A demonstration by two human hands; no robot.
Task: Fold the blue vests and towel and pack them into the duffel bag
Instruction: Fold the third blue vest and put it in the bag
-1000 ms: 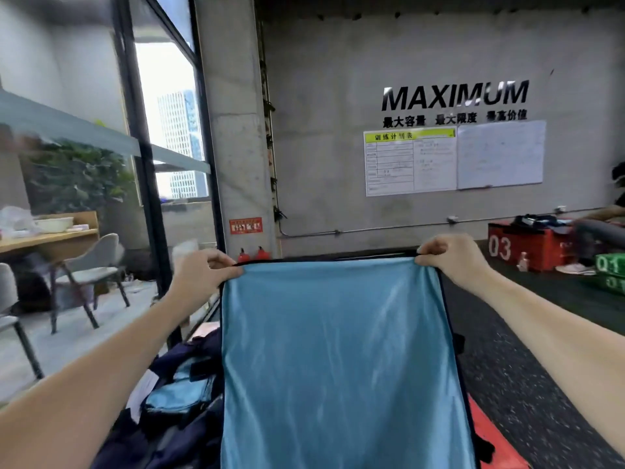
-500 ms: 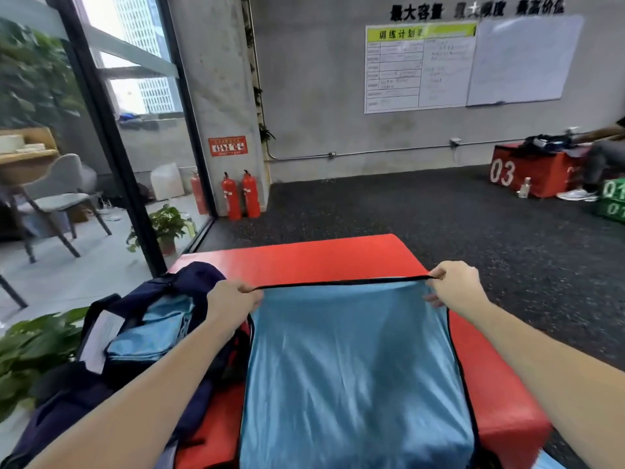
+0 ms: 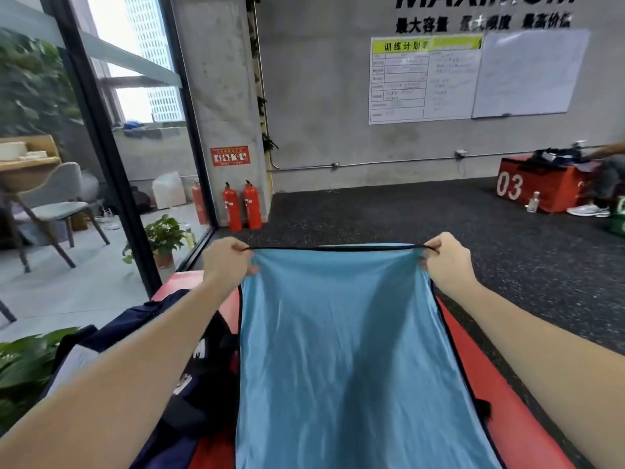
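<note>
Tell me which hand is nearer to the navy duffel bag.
Left. The left hand grips the light blue vest corner just above the navy duffel bag; the right hand grips the far corner, across the vest.

Stretched taut between both hands, blue vest (image 3: 341, 350) covering the middle of the red mat (image 3: 473, 384). Duffel bag (image 3: 162, 360) crowding the mat's left edge. Bare red strip open along the right edge; 2 fire extinguishers (image 3: 241, 206) well beyond.

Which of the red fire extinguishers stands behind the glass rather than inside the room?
The leftmost red fire extinguisher, seen through the glass partition; the other two extinguishers stand together inside against the concrete pillar.
</note>
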